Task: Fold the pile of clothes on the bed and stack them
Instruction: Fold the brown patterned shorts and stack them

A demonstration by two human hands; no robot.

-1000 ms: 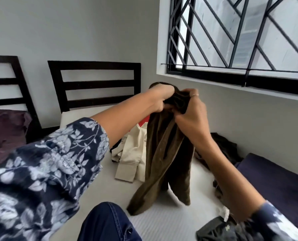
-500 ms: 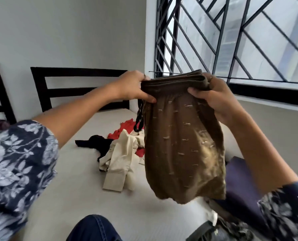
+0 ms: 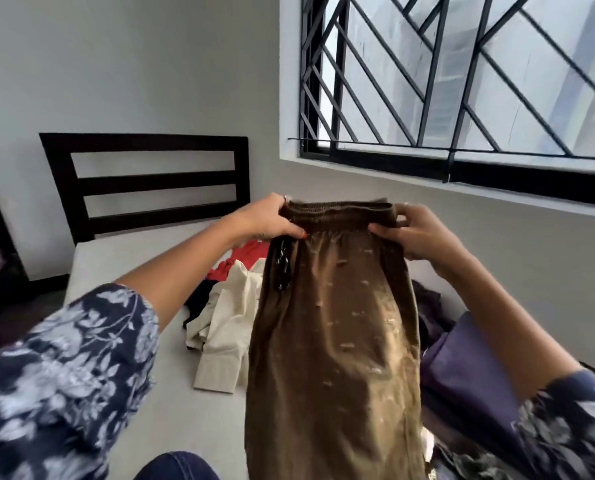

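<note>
Left hand [image 3: 265, 220] fingers [image 3: 291, 233] pinch one end of the elastic waistband of the brown garment [image 3: 334, 341]; right hand [image 3: 417, 233] fingers [image 3: 381, 231] pinch the other end. Both clenched on fabric, nothing released. Waistband pulled taut and level between the hands, likely so the cloth hangs straight and seams line up before a first fold.

Brown garment is held up in the air above the bed [image 3: 116, 265], hanging down from the waistband toward the person's knee [image 3: 175, 467]. Looks like trousers or a skirt, cannot tell which. Olive-brown, gathered below the elastic, small pale woven flecks scattered over it, a dark drawstring or cord [image 3: 282, 268] dangling near the left hand. Lower hem out of view.

Behind the brown garment, on the bed: cream garment [image 3: 226, 327], crumpled, with red cloth [image 3: 251, 252] and black cloth [image 3: 199, 299] just beside it, all unfolded. On the window side of the brown garment, a purple cloth [image 3: 462, 368] and dark clothes [image 3: 427, 306]. No finished stack in view; judged early in the task.
</note>
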